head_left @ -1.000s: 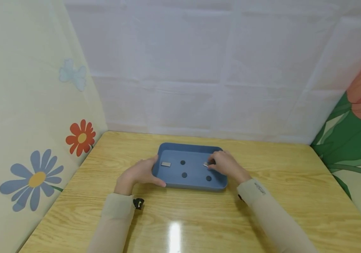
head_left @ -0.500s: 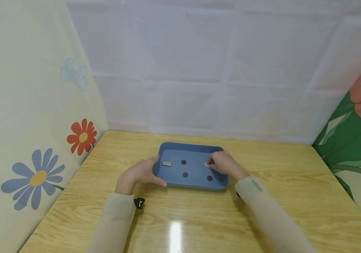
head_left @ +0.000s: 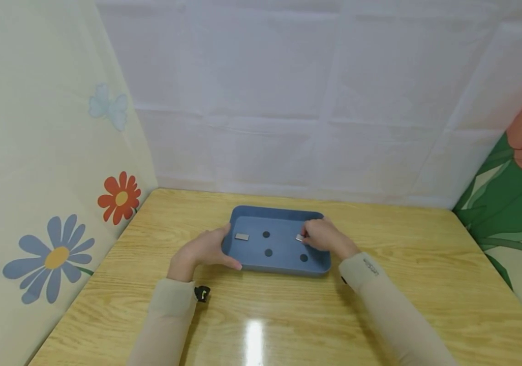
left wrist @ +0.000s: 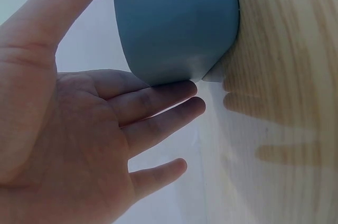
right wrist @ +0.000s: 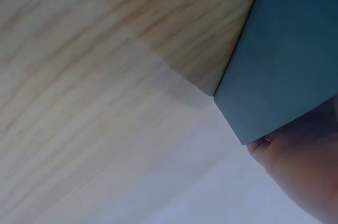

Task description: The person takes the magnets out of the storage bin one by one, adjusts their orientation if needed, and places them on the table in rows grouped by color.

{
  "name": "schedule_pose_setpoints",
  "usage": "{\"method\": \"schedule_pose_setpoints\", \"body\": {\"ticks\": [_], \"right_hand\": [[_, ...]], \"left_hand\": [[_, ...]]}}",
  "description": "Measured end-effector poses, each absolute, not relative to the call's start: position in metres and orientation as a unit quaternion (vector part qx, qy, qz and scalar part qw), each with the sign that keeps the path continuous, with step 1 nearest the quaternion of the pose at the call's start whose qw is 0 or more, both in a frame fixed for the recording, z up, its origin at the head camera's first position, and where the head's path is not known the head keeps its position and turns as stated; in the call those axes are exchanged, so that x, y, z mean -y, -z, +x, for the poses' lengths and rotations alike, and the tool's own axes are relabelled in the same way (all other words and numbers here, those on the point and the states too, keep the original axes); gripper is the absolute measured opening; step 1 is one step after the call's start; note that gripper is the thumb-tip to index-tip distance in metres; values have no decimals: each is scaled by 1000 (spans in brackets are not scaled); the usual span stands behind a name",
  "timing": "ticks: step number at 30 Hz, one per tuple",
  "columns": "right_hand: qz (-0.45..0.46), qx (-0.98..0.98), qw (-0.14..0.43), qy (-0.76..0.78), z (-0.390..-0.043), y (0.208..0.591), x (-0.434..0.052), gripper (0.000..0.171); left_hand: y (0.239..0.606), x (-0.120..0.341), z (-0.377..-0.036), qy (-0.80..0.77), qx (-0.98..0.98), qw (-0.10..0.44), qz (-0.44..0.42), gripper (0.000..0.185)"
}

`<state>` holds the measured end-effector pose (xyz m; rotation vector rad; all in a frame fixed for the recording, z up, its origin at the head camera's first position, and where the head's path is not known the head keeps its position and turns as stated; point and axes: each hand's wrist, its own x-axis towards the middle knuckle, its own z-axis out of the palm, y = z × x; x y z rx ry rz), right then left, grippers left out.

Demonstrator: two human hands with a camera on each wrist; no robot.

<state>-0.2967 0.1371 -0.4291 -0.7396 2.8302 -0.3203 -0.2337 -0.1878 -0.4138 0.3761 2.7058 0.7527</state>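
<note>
Creased white backdrop (head_left: 279, 101) behind a wood-grain table (head_left: 425, 254).

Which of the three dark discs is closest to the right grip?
The right disc, toward the front right corner of the tray. The left back disc and left front disc lie farther left, away from the right grip.

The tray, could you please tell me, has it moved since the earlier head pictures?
No: against the table, the tray shows no visible shift either way; only the whole view drifts slightly.
</note>
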Motion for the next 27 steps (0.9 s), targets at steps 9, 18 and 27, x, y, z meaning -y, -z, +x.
{"method": "schedule_pose_setpoints", "body": {"ticks": [9,18,27], "right_hand": [[-248,-960,80,98,-296,434,-139,14],[-234,-960,49,149,-289,438,-141,10],[-223,-958,45,173,-292,440,-142,9]], "left_hand": [[413,187,-233,-269,-942,152,135,139],[414,187,-233,-265,-942,152,136,140],[414,187,-234,-264,-943,151,136,141]]}}
